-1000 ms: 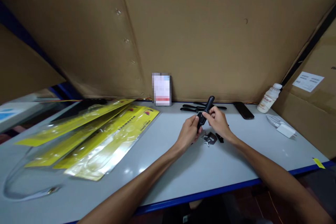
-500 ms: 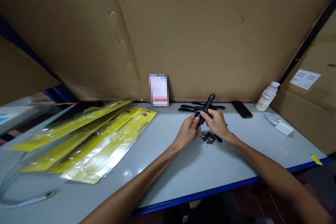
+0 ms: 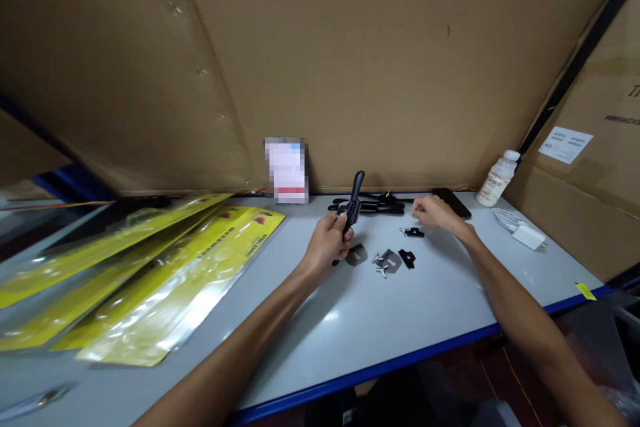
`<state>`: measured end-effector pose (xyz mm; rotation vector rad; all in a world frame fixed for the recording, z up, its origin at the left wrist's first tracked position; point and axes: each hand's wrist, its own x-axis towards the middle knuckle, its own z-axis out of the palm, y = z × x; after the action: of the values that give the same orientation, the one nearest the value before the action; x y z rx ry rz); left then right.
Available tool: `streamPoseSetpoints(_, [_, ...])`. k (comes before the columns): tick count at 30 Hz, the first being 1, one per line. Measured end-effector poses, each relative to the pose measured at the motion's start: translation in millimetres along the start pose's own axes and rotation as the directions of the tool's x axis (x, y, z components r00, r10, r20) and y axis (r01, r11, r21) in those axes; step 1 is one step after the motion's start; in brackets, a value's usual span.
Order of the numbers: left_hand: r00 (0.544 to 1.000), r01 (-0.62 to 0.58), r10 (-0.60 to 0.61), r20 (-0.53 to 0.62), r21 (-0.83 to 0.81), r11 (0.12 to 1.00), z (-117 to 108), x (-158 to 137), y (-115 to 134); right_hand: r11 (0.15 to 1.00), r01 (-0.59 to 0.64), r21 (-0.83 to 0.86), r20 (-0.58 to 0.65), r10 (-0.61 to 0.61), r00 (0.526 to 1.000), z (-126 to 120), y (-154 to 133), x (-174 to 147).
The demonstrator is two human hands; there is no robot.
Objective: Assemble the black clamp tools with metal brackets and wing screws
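Note:
My left hand is wrapped round the middle of a black spokeshave, whose one handle points up and away. My right hand hovers apart from it on the right, fingers curled together near the table; whether they hold anything is hidden. Just in front of that hand is a black cap plate with a small screw at its end. A second cap plate sits closer to me. Beside it are flat grey blades and silver thumbscrews. Behind my left hand lie more black spokeshaves.
Yellow blister packs are spread across the left side. A blurred upright card or screen leans on the cardboard wall. At the right are a black phone, a white bottle and a charger with cable.
My right hand has left the spokeshave and moved right. My left hand now holds the tool alone, with its handle more upright. The blades and cap plates have come into view.

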<state>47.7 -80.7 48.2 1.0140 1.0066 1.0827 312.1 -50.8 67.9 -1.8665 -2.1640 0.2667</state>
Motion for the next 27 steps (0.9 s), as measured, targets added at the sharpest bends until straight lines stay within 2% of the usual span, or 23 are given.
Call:
streamPoseSetpoints(2, [1.0,-0.009,0.009,0.001,0.008,1.0,-1.6,0.2,0.0,0.997,0.023,-0.078,0.112,-0.014,0.994,7.3,-1.8,-1.7])
streamPoseSetpoints(4, [0.999,-0.027,0.027,0.018,0.029,0.999,-1.4,0.3,-1.3,0.993,0.042,-0.113,0.169,-0.022,0.985,12.2,-7.6,-4.2])
streamPoseSetpoints(7, [0.998,-0.047,0.044,0.047,0.068,0.997,1.5,-0.1,-3.6,0.992,0.051,-0.112,0.187,-0.029,0.982,14.5,-13.7,-6.0])
streamPoseSetpoints(14, [0.999,-0.031,0.025,0.046,0.142,0.989,7.3,-1.6,-5.8,0.992,0.123,0.035,0.205,-0.128,0.97,21.3,-10.5,-0.5])
streamPoseSetpoints(22, [0.997,-0.038,0.026,0.072,0.183,0.982,5.3,1.5,-11.0,0.982,0.167,-0.087,0.187,-0.149,0.971,21.6,-19.5,-7.4])
streamPoseSetpoints(24, [0.996,-0.066,0.051,0.073,0.232,0.97,4.4,2.4,-12.7,0.973,0.199,-0.114,0.13,-0.184,0.974,18.7,-21.5,-9.9])
streamPoseSetpoints(27, [0.99,-0.136,0.112,0.089,0.353,0.926,4.1,3.3,-15.7,0.961,0.258,-0.096,-0.026,-0.262,0.965,14.5,-30.6,-13.2])
